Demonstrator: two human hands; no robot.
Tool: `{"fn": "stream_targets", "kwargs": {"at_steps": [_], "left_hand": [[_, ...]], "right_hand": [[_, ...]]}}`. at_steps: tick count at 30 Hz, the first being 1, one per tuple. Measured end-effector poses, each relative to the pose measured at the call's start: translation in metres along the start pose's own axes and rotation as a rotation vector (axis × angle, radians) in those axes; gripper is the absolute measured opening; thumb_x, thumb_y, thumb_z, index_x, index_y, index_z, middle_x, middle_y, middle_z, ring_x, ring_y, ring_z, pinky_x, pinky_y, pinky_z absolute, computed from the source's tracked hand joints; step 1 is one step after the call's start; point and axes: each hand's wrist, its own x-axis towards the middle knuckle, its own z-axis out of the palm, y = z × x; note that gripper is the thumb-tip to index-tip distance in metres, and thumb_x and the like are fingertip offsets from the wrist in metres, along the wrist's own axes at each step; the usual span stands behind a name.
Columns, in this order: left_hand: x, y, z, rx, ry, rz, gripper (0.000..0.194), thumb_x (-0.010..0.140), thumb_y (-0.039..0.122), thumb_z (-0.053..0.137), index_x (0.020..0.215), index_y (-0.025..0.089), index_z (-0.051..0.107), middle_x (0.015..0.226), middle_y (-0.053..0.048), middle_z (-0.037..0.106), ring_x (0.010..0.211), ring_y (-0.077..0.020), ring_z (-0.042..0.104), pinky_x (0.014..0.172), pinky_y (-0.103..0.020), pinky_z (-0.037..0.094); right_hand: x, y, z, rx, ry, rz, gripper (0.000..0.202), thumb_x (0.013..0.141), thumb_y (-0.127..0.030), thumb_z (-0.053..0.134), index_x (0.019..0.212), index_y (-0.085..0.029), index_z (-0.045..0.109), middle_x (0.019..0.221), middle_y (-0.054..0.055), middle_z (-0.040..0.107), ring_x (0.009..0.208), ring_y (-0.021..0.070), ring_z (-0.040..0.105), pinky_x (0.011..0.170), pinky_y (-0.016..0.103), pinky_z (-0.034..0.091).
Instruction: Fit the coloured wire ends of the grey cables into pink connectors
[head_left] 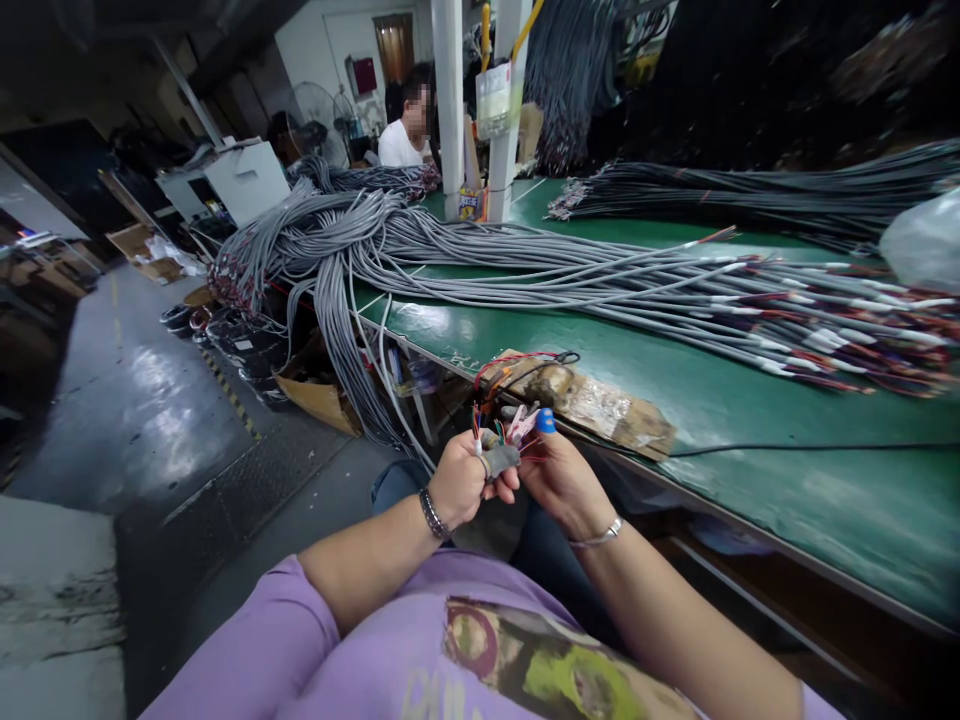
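Near six o'clock, just off the surface (787, 500), your left hand (461, 482) is closed around coloured wires (477, 418). Your right hand (566, 482) curls in beside them, near five o'clock; whether it pinches one cannot be told. For steady work, keep the wires fanned and grip near their ends. At twelve o'clock, a tag (493, 98) and packet (471, 205) carry unreadable print.

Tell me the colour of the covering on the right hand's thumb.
Blue; the thumb covering shows best in the head view.
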Motion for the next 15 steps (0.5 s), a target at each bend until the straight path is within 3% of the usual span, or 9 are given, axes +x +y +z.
{"fn": "stream_targets", "kwargs": {"at_steps": [15], "left_hand": [[-0.0074, -0.0051, -0.0031, 0.081, 0.009, -0.009, 0.039, 0.062, 0.045, 0.074, 0.065, 0.016, 0.047, 0.046, 0.002, 0.059, 0.031, -0.0082, 0.051, 0.029, -0.016, 0.02]], "right_hand": [[0.0047, 0.0024, -0.0057, 0.113, 0.103, 0.003, 0.037, 0.072, -0.056, 0.069, 0.071, -0.019, 0.066, 0.065, 0.002, 0.065, 0.059, 0.0152, 0.058, 0.062, 0.031, 0.05]]}}
